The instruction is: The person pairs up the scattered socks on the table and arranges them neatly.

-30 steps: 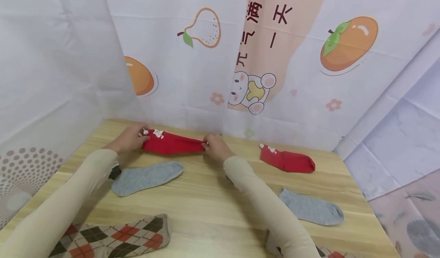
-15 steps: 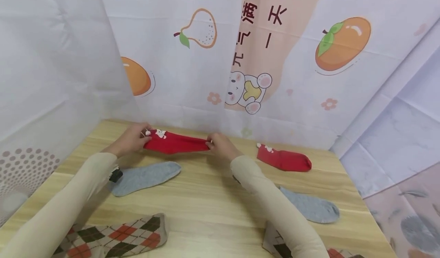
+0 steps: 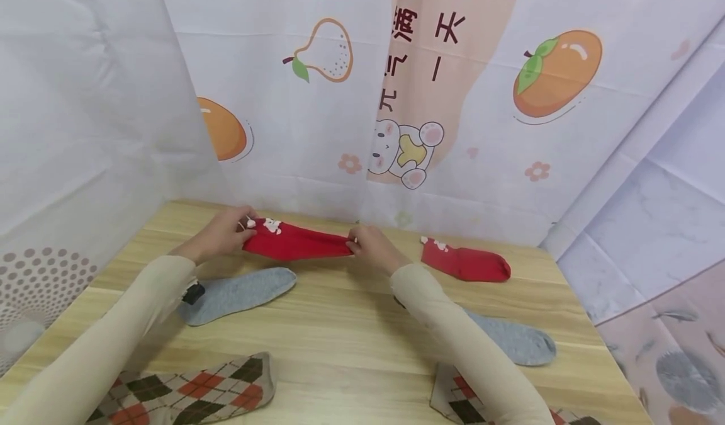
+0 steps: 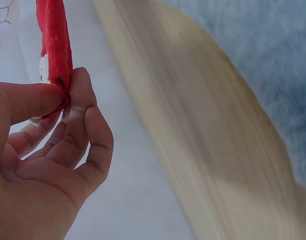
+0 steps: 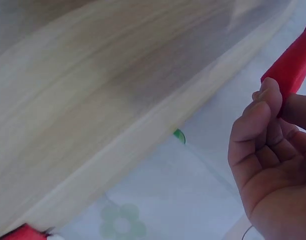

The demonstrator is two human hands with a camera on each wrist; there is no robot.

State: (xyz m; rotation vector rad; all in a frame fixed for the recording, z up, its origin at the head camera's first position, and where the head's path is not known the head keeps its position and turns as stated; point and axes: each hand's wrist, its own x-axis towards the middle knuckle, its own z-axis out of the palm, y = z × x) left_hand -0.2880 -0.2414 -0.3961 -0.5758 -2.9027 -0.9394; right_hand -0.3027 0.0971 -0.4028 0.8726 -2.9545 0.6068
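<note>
A red sock [image 3: 297, 242] with a white figure near its cuff is stretched between both hands at the back left of the table. At the cuff end, my left hand [image 3: 226, 231] pinches it between thumb and fingers; the left wrist view shows the red cuff [image 4: 58, 45] in that pinch. My right hand [image 3: 374, 247] pinches the toe end, and the red fabric [image 5: 292, 65] runs up from those fingers in the right wrist view. A matching red sock [image 3: 467, 264] lies flat to the right of my right hand.
Below the held sock lies a grey sock [image 3: 240, 294], with another grey sock [image 3: 518, 340] partly under the right forearm. Argyle socks [image 3: 198, 387] lie near the front left and front right [image 3: 453, 393]. A printed curtain [image 3: 317, 123] hangs behind the wooden table [image 3: 340, 330].
The red sock stays pinched at both ends, and both hands have moved slightly right with it. The head view has shifted a little, so the scene sits further left.
</note>
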